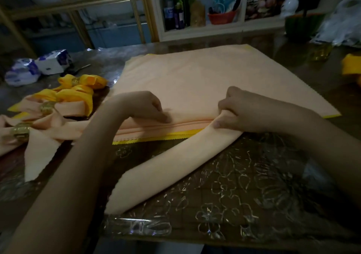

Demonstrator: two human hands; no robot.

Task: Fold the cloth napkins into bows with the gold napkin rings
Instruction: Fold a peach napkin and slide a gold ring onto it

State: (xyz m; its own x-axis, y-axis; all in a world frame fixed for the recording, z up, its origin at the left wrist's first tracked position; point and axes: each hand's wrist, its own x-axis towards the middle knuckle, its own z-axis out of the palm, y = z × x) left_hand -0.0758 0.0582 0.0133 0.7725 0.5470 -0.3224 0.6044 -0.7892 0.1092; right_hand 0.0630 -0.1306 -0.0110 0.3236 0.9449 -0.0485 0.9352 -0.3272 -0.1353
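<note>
A stack of flat peach napkins (pixel 205 81) with a yellow one showing at its edges lies spread on the table. Across its near edge runs a peach napkin folded into a long band (pixel 166 173), slanting down to the lower left. My right hand (pixel 252 111) grips the band's upper end, thumb beneath it. My left hand (pixel 148 105) presses bent fingertips on the stack's near fold. Finished peach and yellow bows (pixel 64 97) with gold napkin rings (pixel 20 131) lie at the left.
The table carries a clear embossed plastic cover (pixel 244 185). Tissue packs (pixel 39 66) lie at the far left. A shelf with bottles (pixel 181 5) and a red bowl stands behind. A plastic bag (pixel 343 23) and yellow cloth (pixel 351 66) sit at the right.
</note>
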